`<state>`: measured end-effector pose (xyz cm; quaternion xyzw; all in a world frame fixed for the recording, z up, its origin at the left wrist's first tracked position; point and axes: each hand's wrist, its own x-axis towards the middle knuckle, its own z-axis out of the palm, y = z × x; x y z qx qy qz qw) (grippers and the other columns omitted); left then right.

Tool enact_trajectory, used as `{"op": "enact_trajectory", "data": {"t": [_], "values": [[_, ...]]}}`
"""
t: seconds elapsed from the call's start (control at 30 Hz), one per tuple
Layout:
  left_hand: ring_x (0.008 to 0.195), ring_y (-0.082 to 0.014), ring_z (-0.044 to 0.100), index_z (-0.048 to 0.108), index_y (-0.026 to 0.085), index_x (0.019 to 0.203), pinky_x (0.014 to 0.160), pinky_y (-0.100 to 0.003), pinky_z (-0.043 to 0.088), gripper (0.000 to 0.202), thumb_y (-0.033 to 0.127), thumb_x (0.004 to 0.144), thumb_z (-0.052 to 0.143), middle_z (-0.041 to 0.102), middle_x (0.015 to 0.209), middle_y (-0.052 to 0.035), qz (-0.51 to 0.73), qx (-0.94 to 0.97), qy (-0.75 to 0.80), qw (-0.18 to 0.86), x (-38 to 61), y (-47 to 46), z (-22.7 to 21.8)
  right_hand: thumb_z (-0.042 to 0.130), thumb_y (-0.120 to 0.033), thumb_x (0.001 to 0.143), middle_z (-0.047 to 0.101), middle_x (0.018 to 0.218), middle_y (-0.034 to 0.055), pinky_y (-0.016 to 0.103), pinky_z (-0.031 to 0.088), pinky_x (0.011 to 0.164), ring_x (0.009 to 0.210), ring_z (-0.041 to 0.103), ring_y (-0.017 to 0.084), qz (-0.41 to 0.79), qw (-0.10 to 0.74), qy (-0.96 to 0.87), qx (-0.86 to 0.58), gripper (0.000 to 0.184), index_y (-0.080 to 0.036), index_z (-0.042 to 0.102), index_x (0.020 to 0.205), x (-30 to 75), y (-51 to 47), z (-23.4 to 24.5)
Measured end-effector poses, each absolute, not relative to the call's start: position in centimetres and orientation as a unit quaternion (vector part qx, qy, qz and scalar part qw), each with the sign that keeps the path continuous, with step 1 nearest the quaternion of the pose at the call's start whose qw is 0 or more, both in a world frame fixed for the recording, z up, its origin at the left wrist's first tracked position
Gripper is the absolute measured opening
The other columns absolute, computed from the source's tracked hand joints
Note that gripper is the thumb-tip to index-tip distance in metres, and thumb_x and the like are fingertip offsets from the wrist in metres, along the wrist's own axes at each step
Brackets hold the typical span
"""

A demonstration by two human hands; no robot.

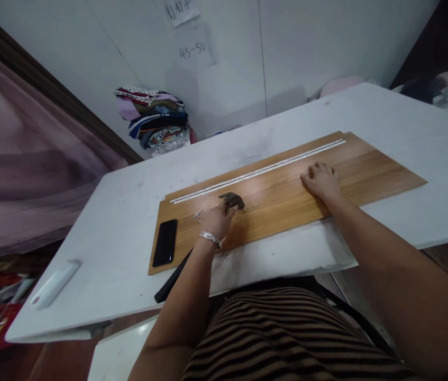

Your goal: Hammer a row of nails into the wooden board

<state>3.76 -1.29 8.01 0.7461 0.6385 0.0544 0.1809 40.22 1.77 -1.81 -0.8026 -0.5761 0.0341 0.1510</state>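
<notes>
Holding one hammer (233,200) near perhaps three nails (196,214).

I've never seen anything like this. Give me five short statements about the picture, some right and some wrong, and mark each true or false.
1. The right hand rests on the wooden board. True.
2. The left hand is holding the black phone. False: it grips a dark tool, and the phone lies on the board.
3. Small metal pieces lie on the board near the left hand. True.
4. The bracelet is on the right wrist. False: it is on the left.
5. The board lies on a white table. True.
</notes>
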Motion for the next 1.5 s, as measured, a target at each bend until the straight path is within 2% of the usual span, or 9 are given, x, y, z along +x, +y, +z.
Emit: {"op": "enact_trajectory", "data": {"t": [0.3, 0.6, 0.83, 1.5], "values": [[0.113, -0.0333, 0.079, 0.074, 0.014, 0.138, 0.094, -0.036, 0.054, 0.041, 0.039, 0.110, 0.056, 0.083, 0.118, -0.0194, 0.045, 0.741, 0.645, 0.182, 3.91, -1.33, 8.64, 0.040, -0.047, 0.104, 0.066, 0.139, 0.0219, 0.055, 0.038, 0.115, 0.135, 0.052, 0.039, 0.039, 0.152, -0.575, -0.803, 0.047, -0.016, 0.073, 0.117, 40.25, 1.72, -1.62], [0.110, -0.0315, 0.079, 0.076, 0.016, 0.134, 0.092, -0.035, 0.054, 0.039, 0.039, 0.109, 0.056, 0.084, 0.115, -0.0168, 0.052, 0.747, 0.637, 0.181, 3.75, -1.35, 8.15, 0.041, -0.046, 0.103, 0.068, 0.136, 0.0214, 0.054, 0.038, 0.115, 0.133, 0.053, 0.038, 0.033, 0.155, -0.579, -0.800, 0.045, -0.017, 0.074, 0.116, 40.38, 1.71, -1.66], [0.110, -0.0316, 0.079, 0.076, 0.016, 0.135, 0.093, -0.035, 0.053, 0.039, 0.040, 0.109, 0.058, 0.084, 0.115, -0.0167, 0.052, 0.747, 0.640, 0.172, 3.74, -1.34, 8.29, 0.042, -0.047, 0.104, 0.066, 0.140, 0.0224, 0.054, 0.036, 0.116, 0.137, 0.051, 0.039, 0.040, 0.146, -0.580, -0.800, 0.048, -0.016, 0.074, 0.123, 40.42, 1.70, -1.64], [0.105, -0.0300, 0.079, 0.076, 0.016, 0.135, 0.091, -0.034, 0.054, 0.039, 0.037, 0.108, 0.058, 0.084, 0.114, -0.0161, 0.047, 0.748, 0.637, 0.181, 3.94, -1.44, 8.12, 0.042, -0.046, 0.104, 0.066, 0.138, 0.0223, 0.054, 0.036, 0.116, 0.135, 0.051, 0.038, 0.035, 0.158, -0.577, -0.800, 0.046, -0.016, 0.074, 0.118, 40.59, 2.03, -2.25]]}}
